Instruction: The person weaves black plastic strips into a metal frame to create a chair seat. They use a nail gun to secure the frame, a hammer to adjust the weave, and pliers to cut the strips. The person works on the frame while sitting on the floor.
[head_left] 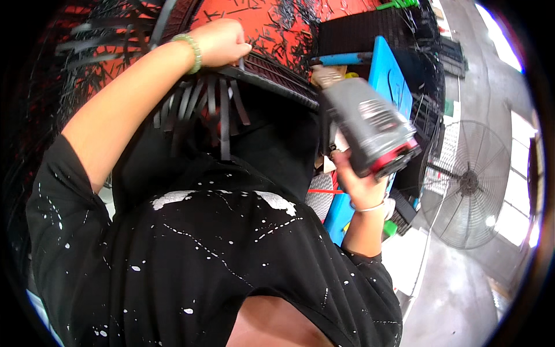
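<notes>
My left hand is closed in a fist above the edge of a black woven piece. Whatever its fingers grip is hidden by the hand itself. Below it, several loose flat black strips hang from that edge over my lap. My right hand is wrapped round a grey hand-held power tool with a red and black end. The tool is tilted and smeared by motion; its front end lies near the right end of the woven edge.
Black scraps are scattered over an orange-red surface ahead. Long black strips fan out at the left. Beside the tool stands a blue panel. Further right, a large caged fan stands over the grey floor.
</notes>
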Demonstrator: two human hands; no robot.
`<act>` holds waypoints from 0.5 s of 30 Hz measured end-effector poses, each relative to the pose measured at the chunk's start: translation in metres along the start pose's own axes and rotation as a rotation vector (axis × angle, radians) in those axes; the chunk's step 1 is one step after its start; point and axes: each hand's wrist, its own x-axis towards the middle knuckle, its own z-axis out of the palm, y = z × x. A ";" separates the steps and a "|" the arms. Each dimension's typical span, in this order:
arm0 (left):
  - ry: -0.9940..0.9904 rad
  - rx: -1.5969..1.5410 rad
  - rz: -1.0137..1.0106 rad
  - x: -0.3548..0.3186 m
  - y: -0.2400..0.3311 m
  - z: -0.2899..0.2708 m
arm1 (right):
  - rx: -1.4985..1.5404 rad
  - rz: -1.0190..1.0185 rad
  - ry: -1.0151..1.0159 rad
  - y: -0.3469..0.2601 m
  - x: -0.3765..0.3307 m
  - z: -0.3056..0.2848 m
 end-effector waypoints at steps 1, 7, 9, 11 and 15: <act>0.003 -0.010 -0.021 0.001 0.002 0.002 | 0.112 0.277 0.058 0.007 -0.008 -0.006; -0.053 -0.208 0.022 0.003 -0.001 -0.003 | 0.914 0.617 0.487 0.121 -0.067 -0.036; -0.036 -0.324 -0.101 0.001 0.012 -0.001 | 1.106 0.678 0.563 0.161 -0.104 -0.044; 0.007 -0.337 -0.162 0.003 0.006 0.002 | 1.342 0.690 0.701 0.201 -0.144 -0.043; -0.030 -0.520 -0.160 0.015 -0.026 -0.003 | 1.739 0.679 0.961 0.257 -0.201 -0.012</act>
